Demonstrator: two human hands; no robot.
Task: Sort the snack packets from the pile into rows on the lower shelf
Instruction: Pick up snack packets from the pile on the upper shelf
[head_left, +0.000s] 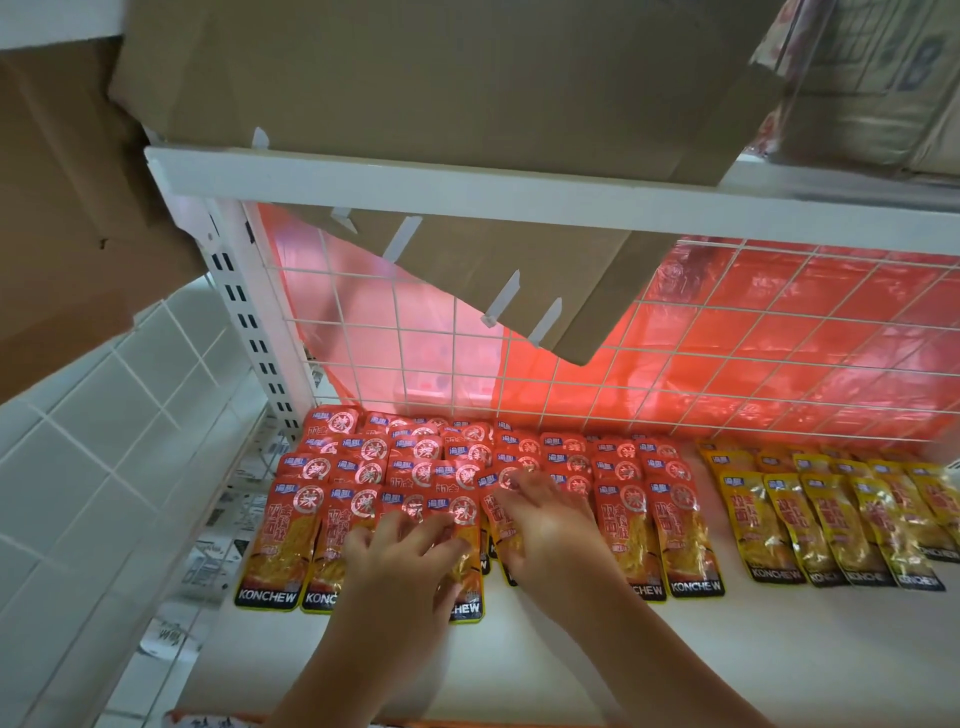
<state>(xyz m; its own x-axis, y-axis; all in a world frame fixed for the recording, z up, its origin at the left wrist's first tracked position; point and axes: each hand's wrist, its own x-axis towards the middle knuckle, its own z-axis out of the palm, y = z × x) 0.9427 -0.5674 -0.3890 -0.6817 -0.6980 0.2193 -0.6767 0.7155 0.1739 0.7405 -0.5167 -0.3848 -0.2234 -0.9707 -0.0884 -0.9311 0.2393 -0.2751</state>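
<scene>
Directly below the head camera, a white lower shelf (779, 649) holds two groups of snack packets. Red packets (415, 467) fill the left and middle, lying flat in overlapping rows that run back to a wire grid (675, 364). Each row covers the lower half of the one behind it, likely so every label top shows and more packets fit. Yellow packets (831, 519) lie well apart to the right in rows of their own, so the colours are kept separate.

Both hands reach into the front of the red group. The right hand (545, 525) lies with its fingers stretched out and spread on a slightly tilted packet, pressing rather than grasping, probably to square it with its neighbours. The left hand (405, 551) rests just beside it on a front-row packet (465, 551), fingers bent over it. Whether they pinch it or only touch it cannot be told.

Behind the grid hangs a red plastic sheet (779, 322). A cardboard box (415, 78) sits on the upper shelf (467, 192) and overhangs it. The pile itself is not clearly in view.
</scene>
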